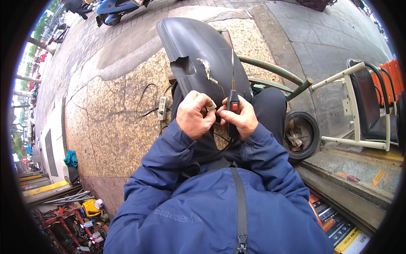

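Note:
A black plastic panel [190,46] lies across my lap, with a jagged notch on its left part and a rough crack filled with pale material. My left hand [196,114] is closed, pinching a small whitish piece [210,106] at the panel's near edge. My right hand [239,118] grips a black handheld tool [232,101] with a red switch; its long thin metal tip points away from me over the panel. The two hands are close together, and a dark cord runs down from the tool.
A power strip [162,108] with cable lies left of my knees. A tyre [301,135] and a metal-framed black chair [372,114] are on the right. A blue scooter [112,10] stands beyond. Tools and red clutter [63,224] fill the lower left. A green tubular frame [275,72] sits behind the panel.

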Available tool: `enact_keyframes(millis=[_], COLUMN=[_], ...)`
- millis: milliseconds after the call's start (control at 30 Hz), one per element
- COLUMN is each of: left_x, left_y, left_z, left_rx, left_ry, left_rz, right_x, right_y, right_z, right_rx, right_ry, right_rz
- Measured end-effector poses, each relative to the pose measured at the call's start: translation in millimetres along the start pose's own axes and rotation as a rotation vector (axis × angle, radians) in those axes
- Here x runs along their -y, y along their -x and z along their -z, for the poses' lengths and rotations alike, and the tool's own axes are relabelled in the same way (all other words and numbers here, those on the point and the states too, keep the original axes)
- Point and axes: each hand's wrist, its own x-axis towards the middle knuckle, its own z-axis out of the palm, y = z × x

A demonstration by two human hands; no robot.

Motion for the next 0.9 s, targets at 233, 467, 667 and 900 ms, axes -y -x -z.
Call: enact_keyframes(millis=[233, 467, 667, 900], left_x=[-7, -12, -2, 9], left_y=[0, 4, 1, -6], left_z=[-3, -3, 1, 3], left_rx=[-0.009, -0.025, -0.117, -0.156], left_ry=[-0.052, 0.04, -0.009, 0.003], left_rz=[0.058, 0.025, 0.047, 0.064], right_x=[10, 11, 6, 3], right_y=[-1, -1, 3, 3], right_z=[-11, -17, -12, -6], right_rx=[-0.023, -0.119, -0.114, -0.115], right_ry=[0.113, 0.117, 0.147, 0.191], right_rz=[0.091, 0.087, 0.017, -0.016])
